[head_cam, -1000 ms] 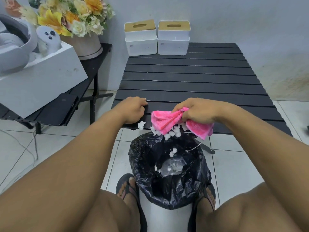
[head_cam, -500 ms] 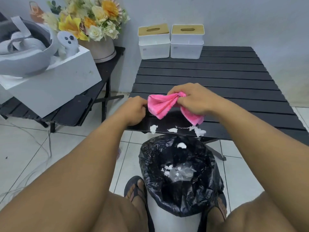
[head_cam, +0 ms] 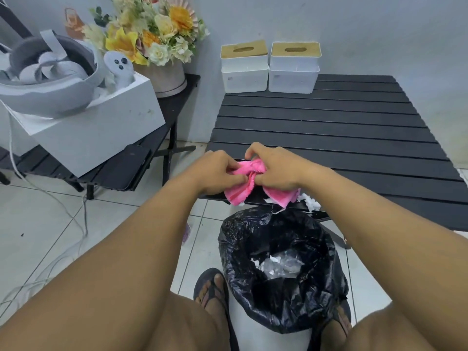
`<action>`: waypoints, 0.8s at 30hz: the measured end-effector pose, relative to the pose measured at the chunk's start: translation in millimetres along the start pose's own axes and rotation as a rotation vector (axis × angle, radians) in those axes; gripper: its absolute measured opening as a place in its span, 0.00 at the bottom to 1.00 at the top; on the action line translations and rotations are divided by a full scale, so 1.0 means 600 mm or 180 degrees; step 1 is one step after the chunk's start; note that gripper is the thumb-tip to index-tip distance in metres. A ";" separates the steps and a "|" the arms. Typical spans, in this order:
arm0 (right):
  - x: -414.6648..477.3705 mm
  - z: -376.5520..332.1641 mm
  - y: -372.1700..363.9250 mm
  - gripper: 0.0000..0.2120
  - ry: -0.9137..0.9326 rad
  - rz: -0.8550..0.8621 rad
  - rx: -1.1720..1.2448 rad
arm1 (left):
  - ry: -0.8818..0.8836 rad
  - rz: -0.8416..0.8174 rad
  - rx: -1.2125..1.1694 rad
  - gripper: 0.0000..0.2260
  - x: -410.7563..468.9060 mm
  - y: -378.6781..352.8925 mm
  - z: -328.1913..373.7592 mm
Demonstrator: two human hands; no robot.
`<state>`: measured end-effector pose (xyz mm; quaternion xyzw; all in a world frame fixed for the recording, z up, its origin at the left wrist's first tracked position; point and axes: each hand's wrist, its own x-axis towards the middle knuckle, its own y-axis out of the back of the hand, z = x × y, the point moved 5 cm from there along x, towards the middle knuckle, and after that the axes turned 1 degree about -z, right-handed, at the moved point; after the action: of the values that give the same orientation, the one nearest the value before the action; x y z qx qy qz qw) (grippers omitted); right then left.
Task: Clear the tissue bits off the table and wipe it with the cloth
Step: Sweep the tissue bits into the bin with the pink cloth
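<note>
A bunched pink cloth [head_cam: 241,196] hangs over the near edge of the black slatted table [head_cam: 329,127]. My left hand [head_cam: 215,173] pinches its left part, and my right hand [head_cam: 273,168] grips its middle from the right. The two hands touch over the cloth. White tissue bits [head_cam: 310,202] lie on the table's front edge just right of the cloth. Below stands a bin lined with a black bag [head_cam: 281,269], with more tissue bits [head_cam: 272,266] inside.
Two white tissue boxes [head_cam: 269,68] with wooden lids stand at the table's far left corner. A side table on the left holds a white box [head_cam: 86,127] with a headset, a flower pot [head_cam: 167,79] and a dark tablet [head_cam: 126,165]. Cables trail on the tiled floor.
My left hand left the table edge and took hold of the cloth next to my right hand. Some loose tissue bits on the front edge are now hidden under the cloth.
</note>
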<state>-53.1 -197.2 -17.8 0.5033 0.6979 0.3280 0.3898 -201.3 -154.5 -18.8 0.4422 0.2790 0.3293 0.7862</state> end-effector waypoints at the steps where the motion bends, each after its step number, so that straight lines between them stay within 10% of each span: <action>1: -0.003 0.000 0.000 0.15 0.0024 -0.0028 -0.0039 | 0.0031 -0.0103 0.0087 0.13 -0.001 -0.002 0.000; 24: -0.103 0.024 0.050 0.10 -0.0252 -0.0291 0.0055 | -0.0493 -0.0541 0.0079 0.07 -0.001 -0.022 0.115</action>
<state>-15.1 -247.1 14.2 0.4868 0.7070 0.2837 0.4273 -148.1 -195.5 0.9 0.4507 0.2579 0.2229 0.8250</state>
